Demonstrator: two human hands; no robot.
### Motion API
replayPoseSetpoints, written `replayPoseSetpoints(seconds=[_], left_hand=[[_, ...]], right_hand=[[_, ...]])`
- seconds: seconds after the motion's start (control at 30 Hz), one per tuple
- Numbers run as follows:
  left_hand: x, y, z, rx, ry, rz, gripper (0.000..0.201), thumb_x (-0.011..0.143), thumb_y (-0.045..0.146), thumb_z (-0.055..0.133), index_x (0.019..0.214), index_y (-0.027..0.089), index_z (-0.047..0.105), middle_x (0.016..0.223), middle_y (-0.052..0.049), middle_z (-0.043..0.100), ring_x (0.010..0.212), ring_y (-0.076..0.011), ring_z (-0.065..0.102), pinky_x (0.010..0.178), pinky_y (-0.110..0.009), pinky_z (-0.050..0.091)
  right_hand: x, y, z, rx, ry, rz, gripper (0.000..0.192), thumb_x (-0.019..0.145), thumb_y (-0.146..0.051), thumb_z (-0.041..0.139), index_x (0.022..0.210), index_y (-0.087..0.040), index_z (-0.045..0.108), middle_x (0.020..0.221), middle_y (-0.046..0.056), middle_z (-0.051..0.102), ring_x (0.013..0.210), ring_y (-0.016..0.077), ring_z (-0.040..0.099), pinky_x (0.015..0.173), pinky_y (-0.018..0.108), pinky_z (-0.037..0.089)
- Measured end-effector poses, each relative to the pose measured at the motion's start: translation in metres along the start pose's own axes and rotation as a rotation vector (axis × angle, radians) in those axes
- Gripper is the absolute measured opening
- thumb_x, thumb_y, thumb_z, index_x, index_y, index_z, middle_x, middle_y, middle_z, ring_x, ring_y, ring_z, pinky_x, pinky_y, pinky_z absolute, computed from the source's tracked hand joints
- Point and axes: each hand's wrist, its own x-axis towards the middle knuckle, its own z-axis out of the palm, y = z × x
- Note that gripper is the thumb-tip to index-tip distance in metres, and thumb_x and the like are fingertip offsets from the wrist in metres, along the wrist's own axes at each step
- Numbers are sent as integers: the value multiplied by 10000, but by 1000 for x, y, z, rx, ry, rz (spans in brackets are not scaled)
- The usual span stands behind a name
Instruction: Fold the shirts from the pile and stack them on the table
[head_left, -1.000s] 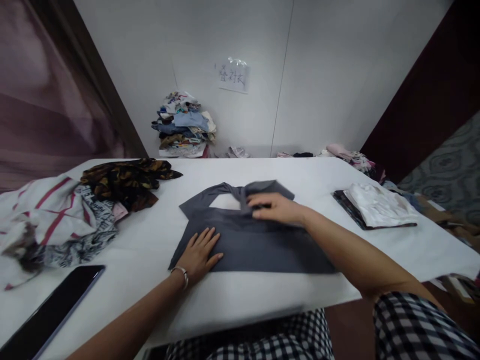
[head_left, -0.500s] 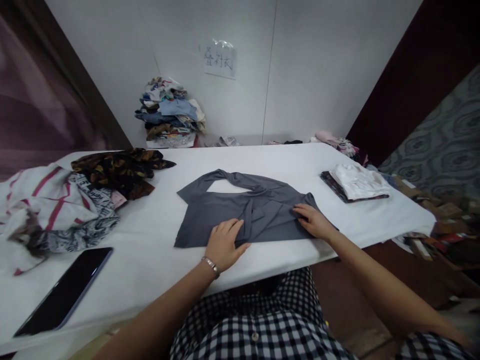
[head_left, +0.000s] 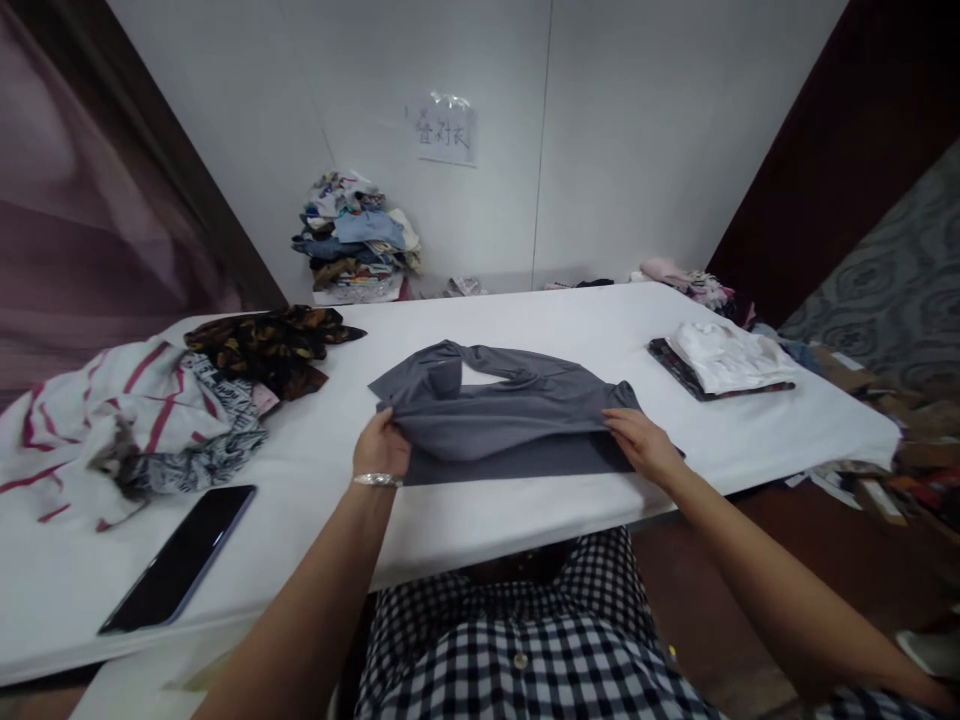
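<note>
The left hand (head_left: pixel 381 448) is closed on the left edge of a grey garment (head_left: pixel 510 415), with the fingers curled under the cloth and a bracelet (head_left: pixel 377 480) worn at the wrist. The right hand (head_left: pixel 643 446) is closed on the garment's right edge, the thumb laid on top and the fingers tucked beneath. Between the two hands a layer of the cloth is held raised over the lower layer, which is spread flat on the near middle of the white table (head_left: pixel 525 325). To the right, a folded white garment (head_left: pixel 724 357) is seen stacked on a dark one. To the left, a heap of striped and printed clothes (head_left: pixel 142 420) is shown, with a dark phone (head_left: pixel 180 557) lying nearer. By the far wall, a clothes pile (head_left: pixel 358 240) is stacked beneath a paper sign (head_left: pixel 447 131).
</note>
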Motion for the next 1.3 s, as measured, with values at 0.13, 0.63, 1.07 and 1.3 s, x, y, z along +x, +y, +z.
replayPoseSetpoints(seconds=[0.13,0.63,1.07,1.3], left_hand=[[-3,-16,-29,-54,19,-214,38,647,201,517,613,217,519,569,-27,602,654,-194,642,652,-355,560],[-22,-26,-45,819,-124,500,508,750,109,425,1232,187,568,1467,-95,412,1313,-219,439,1068,-396,421],[34,49,-38,686,-261,330,258,727,388,560,843,174,644,802,-37,703,795,-206,638,764,-346,523],[63,29,-41,1016,-404,-27,126,620,297,680,693,193,681,666,5,680,686,-167,621,625,-244,476]], right_hand=[[-16,-1,2,-33,-104,-109,305,915,-254,416,1010,-224,705,1148,92,669,1063,240,614,912,447,508],[-42,18,5,44,-39,73,317,910,-326,413,1053,-241,683,1096,79,691,1021,242,639,922,413,515],[-42,21,0,256,177,316,306,878,-391,490,1052,-218,671,1030,60,714,976,231,669,893,359,530],[-51,27,6,178,116,142,287,876,-353,491,1060,-233,676,1068,65,708,989,233,670,897,383,545]])
